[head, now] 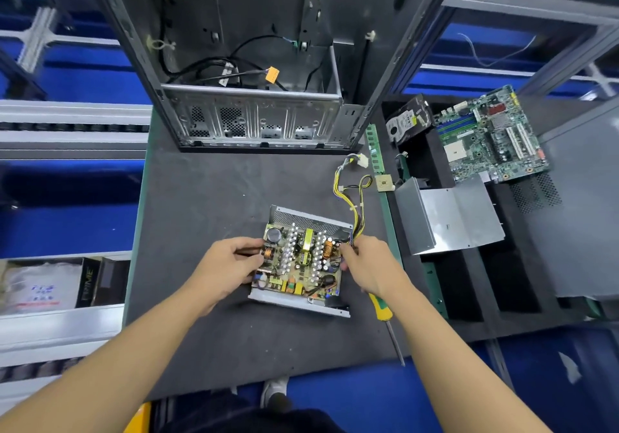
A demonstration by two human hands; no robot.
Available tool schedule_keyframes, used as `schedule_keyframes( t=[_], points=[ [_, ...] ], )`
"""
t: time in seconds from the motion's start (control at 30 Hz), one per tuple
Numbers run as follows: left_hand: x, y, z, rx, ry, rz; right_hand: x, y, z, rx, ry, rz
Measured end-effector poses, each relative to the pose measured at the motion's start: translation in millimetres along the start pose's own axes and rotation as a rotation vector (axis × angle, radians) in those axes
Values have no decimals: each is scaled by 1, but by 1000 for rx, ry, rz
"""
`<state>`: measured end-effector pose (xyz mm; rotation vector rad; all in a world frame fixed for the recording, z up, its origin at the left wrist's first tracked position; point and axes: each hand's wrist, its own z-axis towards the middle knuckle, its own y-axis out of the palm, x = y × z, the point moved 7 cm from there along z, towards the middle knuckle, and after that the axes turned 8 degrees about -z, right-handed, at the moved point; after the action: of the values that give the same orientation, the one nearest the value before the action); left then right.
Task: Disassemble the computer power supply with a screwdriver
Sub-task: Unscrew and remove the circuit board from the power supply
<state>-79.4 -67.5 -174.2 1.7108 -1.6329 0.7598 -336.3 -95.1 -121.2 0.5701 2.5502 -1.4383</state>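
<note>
Dark grey table with a green edge, silver power supply with a yellow-green board near the front edge, yellow and black wires, yellow and green screwdriver handle, green motherboard with white and blue strips past the right edge, orange plug

Your dark grey bench carries the open power supply with its cable bundle, the yellow-handled screwdriver just right of it, and, farther back, the open computer case.
</note>
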Motion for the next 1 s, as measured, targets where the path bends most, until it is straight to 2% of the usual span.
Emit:
schedule_keyframes(
  t=[0.17, 0.27, 0.37, 0.43, 0.5, 0.6, 0.73, 0.87, 1.0],
  points=[
    [-7, -2, -3, 32, -14, -2, -11, -4, 8, 0, -59, -64],
    [-7, -4, -1, 33, -25, 9, -12, -7, 13, -67, -50, -53],
    [0, -6, 3, 68, -4, 67, -9, -16, 14, -147, -37, 71],
    [9, -7, 4, 100, 31, 76, -4, -31, 13, -111, -26, 177],
    [24, -8, 4, 102, 145, 199, 2, -47, 13, -31, -24, 297],
    [46, -5, 2, 29, 344, 409, 14, -62, 18, 44, -5, 415],
    [61, -1, -2, -42, 449, 480, 24, -42, 28, -68, 18, 610],
    [72, 20, -12, -239, 462, 623, 26, -21, 39, 14, -33, 531],
    [71, 45, -17, -310, 469, 1000, 15, -10, 45, 140, -83, 393]
  ],
)
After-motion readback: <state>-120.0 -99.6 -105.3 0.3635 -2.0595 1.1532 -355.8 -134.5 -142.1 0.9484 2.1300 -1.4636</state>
